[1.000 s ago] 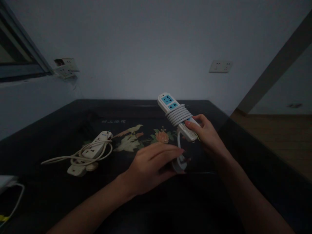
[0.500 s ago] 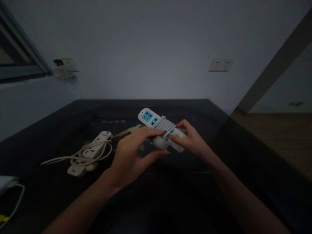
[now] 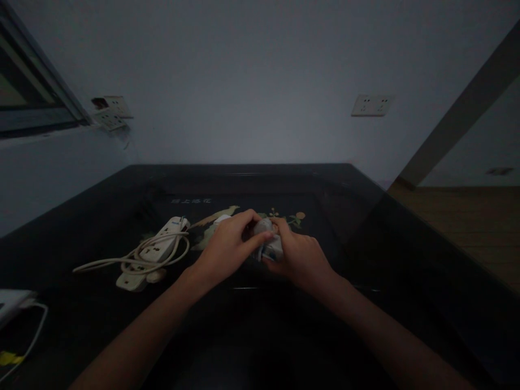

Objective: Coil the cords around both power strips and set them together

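A white power strip (image 3: 273,248) with its grey-white cord wound round it is between my two hands, above the middle of the dark table. My left hand (image 3: 231,241) is closed on it from the left, its thumb lying over the wound part. From the right my right hand (image 3: 298,252) wraps its near end. Most of the strip and its sockets are hidden by my fingers; one white end shows past my left knuckles. Left of my hands lies a second power strip (image 3: 156,250), its cream cord looped loosely over it.
The black table (image 3: 260,176) bears a painted bird and flowers. A white device (image 3: 14,303) with a cable and a yellow item (image 3: 10,357) are at the left edge. Wall sockets (image 3: 371,105) are on the back wall, more (image 3: 114,111) in the left corner.
The held power strip has turned and come lower, its blue sockets now covered. My right hand has moved left and closed round it; my left hand has closed in too.
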